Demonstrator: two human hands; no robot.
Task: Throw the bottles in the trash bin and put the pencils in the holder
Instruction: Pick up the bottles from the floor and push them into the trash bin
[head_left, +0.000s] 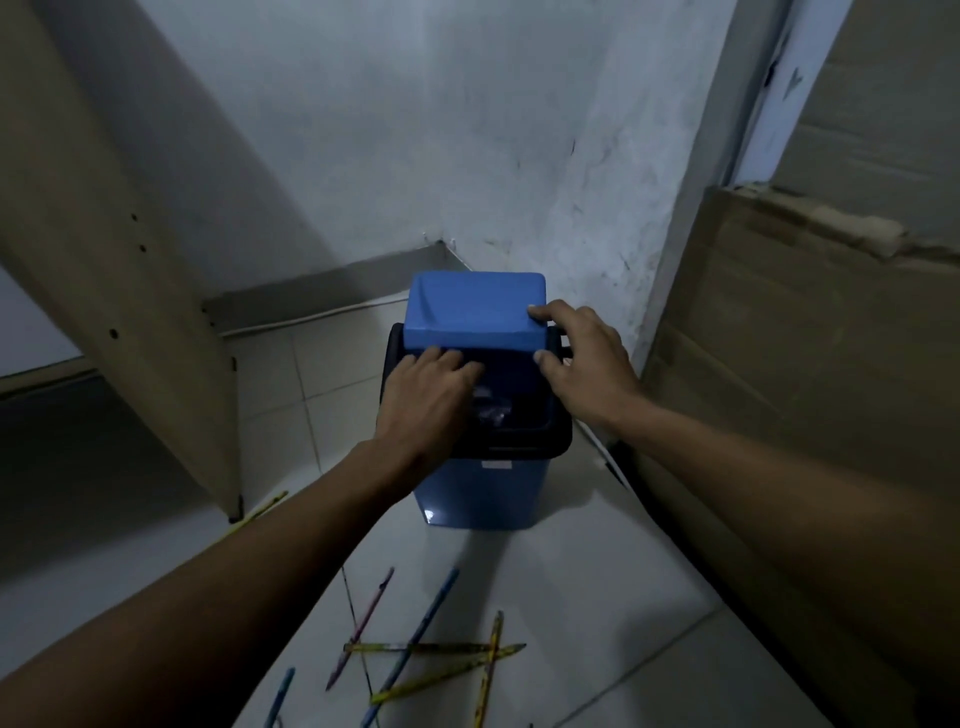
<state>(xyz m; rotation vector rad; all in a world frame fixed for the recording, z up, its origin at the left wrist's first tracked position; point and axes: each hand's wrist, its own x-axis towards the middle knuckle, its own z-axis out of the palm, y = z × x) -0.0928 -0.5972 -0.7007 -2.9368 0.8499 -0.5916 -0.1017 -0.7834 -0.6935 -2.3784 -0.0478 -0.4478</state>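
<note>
A blue trash bin (483, 493) with a black rim stands on the tiled floor in a corner. My right hand (587, 358) grips the right edge of its blue swing lid (467, 312) and holds it tilted open. My left hand (431, 395) lies palm down over the dark opening, fingers stretched out, nothing visibly in it. Just under those fingers, inside the bin, a crumpled clear bottle (491, 413) shows faintly. Several coloured pencils (415, 639) lie crossed on the floor in front of the bin. No holder is in view.
A large cardboard box (805, 338) stands close on the right. A beige furniture panel (119, 260) rises on the left, with a yellow pencil (260, 512) beside its foot. White walls close the corner behind the bin. A blue pencil (280, 696) lies at the bottom left.
</note>
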